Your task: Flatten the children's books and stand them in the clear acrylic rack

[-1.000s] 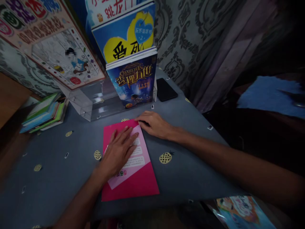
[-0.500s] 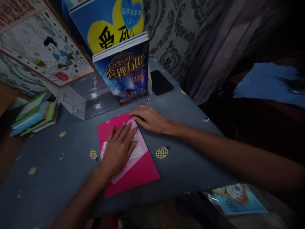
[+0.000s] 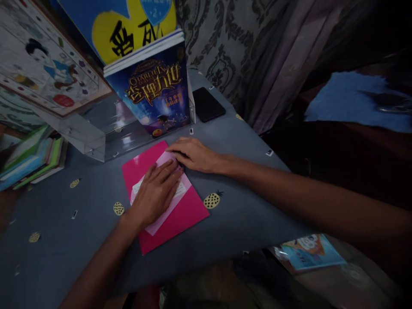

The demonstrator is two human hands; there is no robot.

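A thin bright-pink book (image 3: 185,212) lies tilted on the grey table cover, with a paler pink band (image 3: 162,220) slanting across its front. White patches of small print show on the band, partly hidden by my hand. My left hand (image 3: 154,191) rests flat over the band and cover, fingers stretched toward the upper right. At the book's upper right edge, my right hand (image 3: 196,155) touches the cover with its fingertips, its fingers lightly bent and the thumb apart from them. The right palm is off the book.
Behind the book, a clear acrylic stand (image 3: 93,148) holds upright books, a dark blue one (image 3: 157,92) in front. A black phone (image 3: 208,104) lies to its right. Stacked books (image 3: 38,156) sit at left. A blue-covered book (image 3: 313,253) lies below the table's front edge.
The whole scene has shifted slightly left and up as my head moved. My left hand's fingers have slid toward the upper right, closer to my right hand, which stays at the book's edge.
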